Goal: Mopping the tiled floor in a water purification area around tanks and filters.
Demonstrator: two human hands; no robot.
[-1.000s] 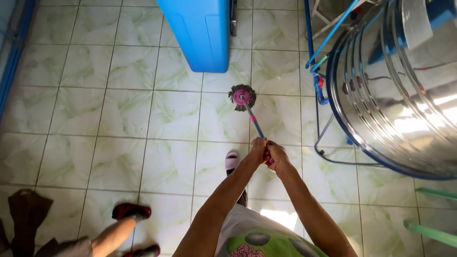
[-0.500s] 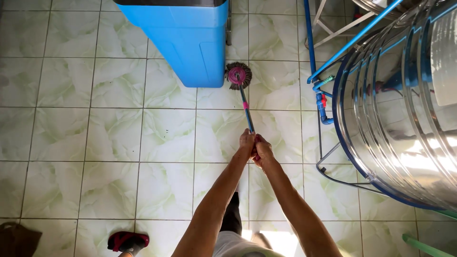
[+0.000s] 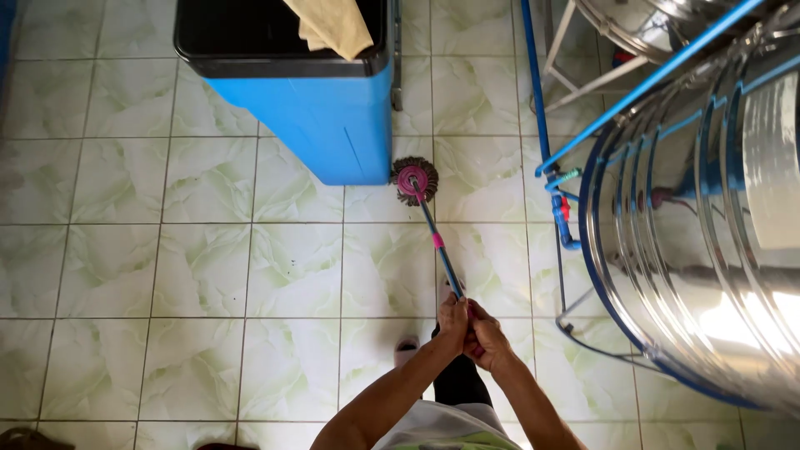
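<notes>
I have pushed the mop (image 3: 414,180) forward since a moment ago: its round pink-and-grey head, which was out on open tiles, now sits on the floor (image 3: 167,275) against the front corner of the blue bin (image 3: 321,108), so the mopping has reached the bin's base. My left hand (image 3: 452,319) and right hand (image 3: 487,335) are both closed tight around the blue handle, one just behind the other. A yellow cloth (image 3: 333,25) hangs over the bin's black rim. The steel tank (image 3: 717,208) stands to my right, showing no label.
</notes>
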